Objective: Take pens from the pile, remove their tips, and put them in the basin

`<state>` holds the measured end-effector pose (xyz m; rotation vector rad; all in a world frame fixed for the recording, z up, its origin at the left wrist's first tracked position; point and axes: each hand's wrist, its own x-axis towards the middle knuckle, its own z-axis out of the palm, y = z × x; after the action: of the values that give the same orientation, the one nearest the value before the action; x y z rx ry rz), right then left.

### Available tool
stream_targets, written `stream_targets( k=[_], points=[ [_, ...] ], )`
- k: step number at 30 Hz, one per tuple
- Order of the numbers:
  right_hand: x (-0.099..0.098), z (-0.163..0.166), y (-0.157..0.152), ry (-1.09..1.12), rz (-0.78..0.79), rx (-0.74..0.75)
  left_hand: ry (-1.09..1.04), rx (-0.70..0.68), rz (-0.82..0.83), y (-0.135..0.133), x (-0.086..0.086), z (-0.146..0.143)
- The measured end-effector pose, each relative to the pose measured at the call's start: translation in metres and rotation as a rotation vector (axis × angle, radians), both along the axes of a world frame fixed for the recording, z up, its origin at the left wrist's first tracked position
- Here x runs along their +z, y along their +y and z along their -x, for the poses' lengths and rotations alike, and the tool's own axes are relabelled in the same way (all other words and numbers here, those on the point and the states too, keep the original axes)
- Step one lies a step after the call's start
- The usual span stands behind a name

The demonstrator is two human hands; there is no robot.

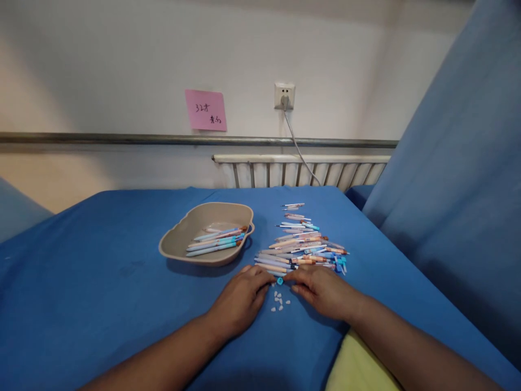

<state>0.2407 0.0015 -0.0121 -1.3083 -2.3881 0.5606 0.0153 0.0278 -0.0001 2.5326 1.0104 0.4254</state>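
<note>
A small teal piece (279,281) lies on the blue cloth between my two hands. My left hand (245,297) rests on the cloth, its index fingertip at the left side of that piece and nothing visibly gripped. From the other side my right hand (324,289) points its index finger at the same piece, with the thumb apart below. Whether either fingertip presses on it, I cannot tell. Several small white pieces (278,296) are scattered just in front. Beyond the fingertips spreads a pile of pens (301,245), with slim refill-like sticks (293,205) at its far end.
A beige basin (173,244) with several pens (215,244) in it stands left of the pile. Yellow fabric (358,366) lies under my right forearm. A blue curtain (456,163) hangs at right. Behind are a rail (163,139) and a plugged-in cable (299,149).
</note>
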Motion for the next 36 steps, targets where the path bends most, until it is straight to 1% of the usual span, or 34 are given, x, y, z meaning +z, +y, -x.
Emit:
stream_targets(
  k=[6, 8, 10, 12, 15, 17, 19, 24, 28, 32, 36],
  points=[
    [0.001, 0.0, -0.001, 0.032, -0.004, 0.03, -0.035, -0.016, 0.038, -0.001, -0.004, 0.002],
    [0.001, 0.0, 0.001, 0.06, 0.01, 0.015, -0.06, -0.017, 0.053, 0.0, -0.005, 0.003],
    [0.002, -0.001, 0.004, 0.085, 0.008, -0.055, -0.095, -0.005, 0.058, 0.001, -0.004, 0.003],
    [0.002, -0.002, 0.007, 0.094, -0.009, -0.162, -0.126, 0.025, 0.037, 0.002, -0.003, 0.004],
    [-0.001, -0.005, 0.012, 0.098, -0.021, -0.299, -0.12, 0.056, -0.035, 0.007, 0.0, 0.005],
    [-0.003, -0.006, 0.014, 0.096, -0.016, -0.345, -0.095, 0.059, -0.083, 0.009, 0.001, 0.006],
    [-0.004, -0.007, 0.014, 0.097, -0.009, -0.352, -0.074, 0.056, -0.108, 0.01, 0.002, 0.006],
    [-0.002, -0.005, 0.012, 0.097, 0.018, -0.311, -0.052, 0.044, -0.129, 0.008, 0.005, 0.005],
    [0.0, -0.004, 0.012, 0.1, 0.017, -0.317, -0.024, 0.039, -0.154, 0.007, 0.006, 0.004],
    [-0.001, -0.004, 0.012, 0.116, 0.008, -0.327, 0.015, 0.03, -0.144, 0.007, 0.003, 0.005],
    [-0.002, -0.005, 0.013, 0.129, 0.013, -0.324, 0.01, 0.038, -0.133, 0.008, -0.002, 0.006]
  ],
)
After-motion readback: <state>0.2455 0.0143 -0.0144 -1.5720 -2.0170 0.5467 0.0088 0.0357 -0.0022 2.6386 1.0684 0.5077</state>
